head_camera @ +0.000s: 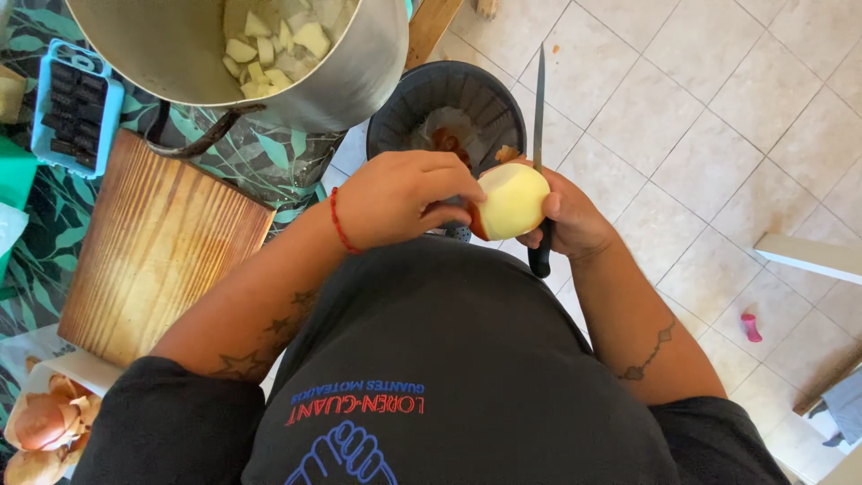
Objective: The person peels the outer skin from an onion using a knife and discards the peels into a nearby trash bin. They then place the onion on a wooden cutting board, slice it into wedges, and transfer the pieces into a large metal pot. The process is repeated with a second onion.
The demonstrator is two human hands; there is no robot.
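Observation:
My left hand [400,193] grips a mostly peeled, pale yellow potato [512,202] from the left side. My right hand [575,220] holds a black-handled knife [539,117] whose blade points up and away, and its fingers also press against the potato's right side. Both hands hover above a dark round waste bin [485,94] on the tiled floor, with peels inside it.
A large metal pot [359,72] holding cut potato pieces stands on the leaf-patterned tablecloth. A wooden cutting board [153,242] lies beside it, and a blue tray [72,108] at far left. Onions [40,422] sit at bottom left. A small pink object [751,327] lies on the floor.

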